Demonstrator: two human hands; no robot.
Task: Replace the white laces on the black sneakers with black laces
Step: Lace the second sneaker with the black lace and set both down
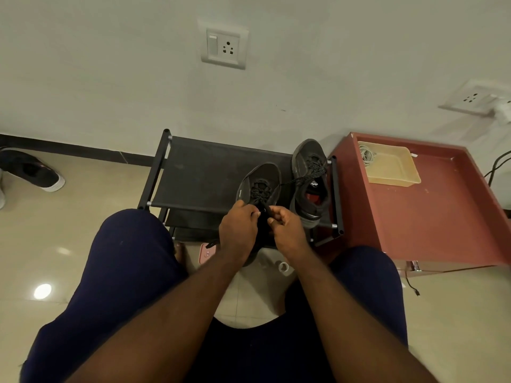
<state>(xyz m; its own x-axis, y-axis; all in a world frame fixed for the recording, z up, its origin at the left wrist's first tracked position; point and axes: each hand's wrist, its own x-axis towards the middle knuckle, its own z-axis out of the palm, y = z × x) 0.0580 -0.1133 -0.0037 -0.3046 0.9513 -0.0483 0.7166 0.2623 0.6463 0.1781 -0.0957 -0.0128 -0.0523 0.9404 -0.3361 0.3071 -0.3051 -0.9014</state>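
The near sneaker (258, 186) lies just beyond the fingers, its eyelets already crossed with black lace (260, 192). The left hand (237, 230) and right hand (287, 230) each pinch a lace end, fingers closed on it. Lacing seems nearly done; next likely calls for pulling even and tying. Right of them, the second sneaker (311, 178) sits on the shoe rack (199, 172), black-laced too.

1. The person wears dark navy trousers (116, 272) of a plain, smooth fabric, with no pattern or markings visible on either leg.
2. Both forearms are bare, with no sleeves reaching into view.
3. The left hand (237, 230) and the right hand (287, 230) are bare, with no gloves, rings or watch visible.
4. The fingers (253, 212) have short nails.
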